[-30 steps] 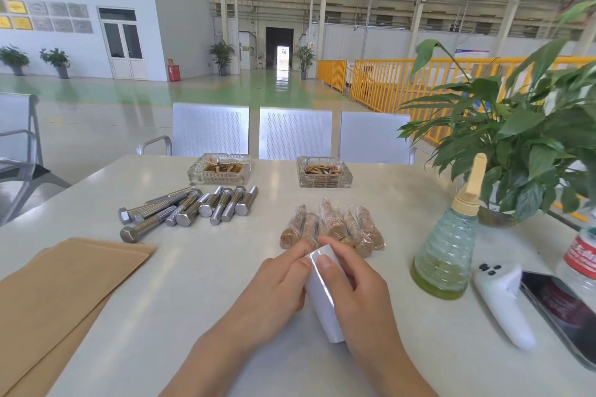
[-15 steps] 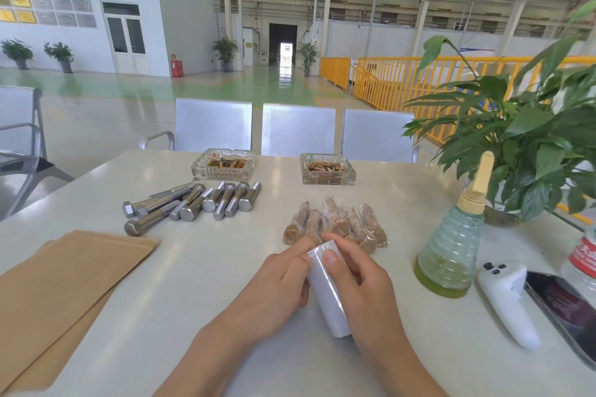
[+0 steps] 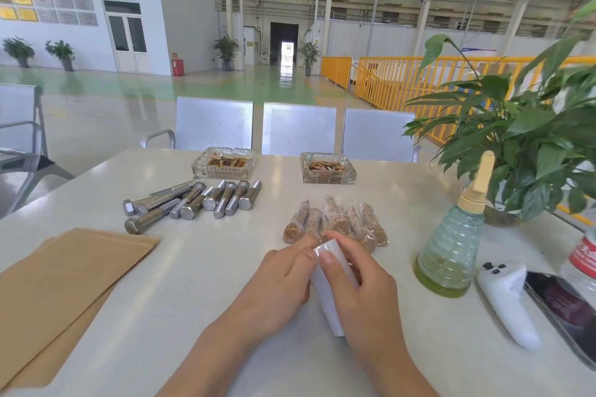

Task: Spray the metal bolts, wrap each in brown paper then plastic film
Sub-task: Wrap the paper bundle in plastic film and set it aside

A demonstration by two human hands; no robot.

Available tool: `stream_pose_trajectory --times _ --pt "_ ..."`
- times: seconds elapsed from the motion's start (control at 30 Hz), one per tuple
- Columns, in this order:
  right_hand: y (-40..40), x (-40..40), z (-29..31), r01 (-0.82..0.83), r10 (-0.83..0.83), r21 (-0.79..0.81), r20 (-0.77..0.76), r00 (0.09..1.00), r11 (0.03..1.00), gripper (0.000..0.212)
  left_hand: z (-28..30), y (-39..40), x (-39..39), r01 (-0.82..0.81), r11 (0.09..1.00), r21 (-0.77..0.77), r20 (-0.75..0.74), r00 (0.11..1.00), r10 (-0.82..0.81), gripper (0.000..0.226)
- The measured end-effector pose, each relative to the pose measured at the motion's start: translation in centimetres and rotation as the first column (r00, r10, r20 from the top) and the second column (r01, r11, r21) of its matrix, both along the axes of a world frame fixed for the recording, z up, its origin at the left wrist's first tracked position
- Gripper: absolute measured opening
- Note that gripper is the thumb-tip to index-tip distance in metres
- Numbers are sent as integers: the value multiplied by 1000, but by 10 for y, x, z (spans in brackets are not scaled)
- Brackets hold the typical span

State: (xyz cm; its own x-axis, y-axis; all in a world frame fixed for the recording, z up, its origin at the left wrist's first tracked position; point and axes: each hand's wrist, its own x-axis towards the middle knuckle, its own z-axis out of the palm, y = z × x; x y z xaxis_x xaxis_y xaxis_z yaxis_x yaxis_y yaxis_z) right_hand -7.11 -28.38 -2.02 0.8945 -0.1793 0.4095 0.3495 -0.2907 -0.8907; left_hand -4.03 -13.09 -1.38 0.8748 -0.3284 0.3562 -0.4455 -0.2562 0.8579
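Fingers point(image 3: 309, 250) of the left hand point(image 3: 277, 287) are pressing together against the top end of a white roll of plastic film point(image 3: 333, 287), while the right hand point(image 3: 361, 290) is curling over the roll from the other side, its thumb lying flat on the film's upper edge. Both hands are closing on the roll near the front middle of a pale, glossy table point(image 3: 200, 284).

Just beyond the roll, a row of wrapped bolts point(image 3: 338, 222), brown paper under clear film, is lying side by side. Bare metal bolts point(image 3: 193, 200) are lying in a loose cluster to the left of them, some overlapping. Sheets of brown paper point(image 3: 64, 280) are resting in a stack at the table's left edge. Two glass ashtrays point(image 3: 224, 166) are sitting along the far side. On the right, a clear spray bottle point(image 3: 451, 251) with yellowish liquid is standing upright beside a potted plant point(image 3: 529, 145), with a white controller point(image 3: 506, 296), a phone point(image 3: 561, 303) and a red-labelled bottle point(image 3: 583, 255) near the edge.

Perforated metal seats point(image 3: 298, 129) are standing behind the table. Beyond them a large hall is stretching away, with a shiny green floor point(image 3: 258, 84), yellow railings point(image 3: 387, 80) and white double doors point(image 3: 129, 39).
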Motion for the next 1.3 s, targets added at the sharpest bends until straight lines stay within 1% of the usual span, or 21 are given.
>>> stream_pose_trajectory --times 0.07,0.17,0.27,0.37,0.43,0.47,0.6,0.67,0.73,0.8,0.97,1.07,1.17,1.3 --pt "-1 0 0 8 -8 2 -9 1000 1000 34 1 1 0 5 1000 12 13 1000 -5 24" --pt "-1 0 1 -1 1 13 -14 1000 1000 30 4 2 -3 2 1000 20 30 1000 -3 24" --pt "0 0 1 -8 8 20 -19 1000 1000 34 7 3 -7 20 1000 13 30 999 -21 26" --pt "0 -1 0 -16 16 1 -7 1000 1000 37 10 6 -8 -23 995 93 104 995 14 29" --pt "1 -1 0 -7 8 -36 27 1000 999 43 12 9 -7 -68 984 163 180 983 38 37" --pt "1 -1 -1 2 1 -53 44 999 999 46 15 10 -7 -74 982 176 193 980 39 39" --pt "0 1 -3 39 -33 -83 75 997 996 51 23 12 -4 -25 976 218 172 985 -13 35" --pt "0 3 -3 49 -42 -90 73 996 995 47 24 11 -1 -2 971 241 145 989 -33 32" --pt "0 4 -2 45 -40 -89 60 997 995 40 23 10 0 22 972 233 114 992 -49 28" --pt "0 6 -2 39 -34 -85 58 998 996 39 22 10 1 32 970 240 108 992 -59 26" --pt "0 7 -4 6 -5 -40 35 999 999 42 21 13 -1 69 977 201 67 994 -84 27" --pt "-1 8 -3 -5 5 -22 3 1000 1000 38 18 14 -1 83 981 174 36 995 -91 28" --pt "-2 9 -2 -48 50 49 -44 998 998 33 16 14 -3 111 991 79 -34 994 -108 31" --pt "-1 7 1 -105 113 124 -59 992 987 33 15 15 -4 150 988 -19 -131 980 -152 32"
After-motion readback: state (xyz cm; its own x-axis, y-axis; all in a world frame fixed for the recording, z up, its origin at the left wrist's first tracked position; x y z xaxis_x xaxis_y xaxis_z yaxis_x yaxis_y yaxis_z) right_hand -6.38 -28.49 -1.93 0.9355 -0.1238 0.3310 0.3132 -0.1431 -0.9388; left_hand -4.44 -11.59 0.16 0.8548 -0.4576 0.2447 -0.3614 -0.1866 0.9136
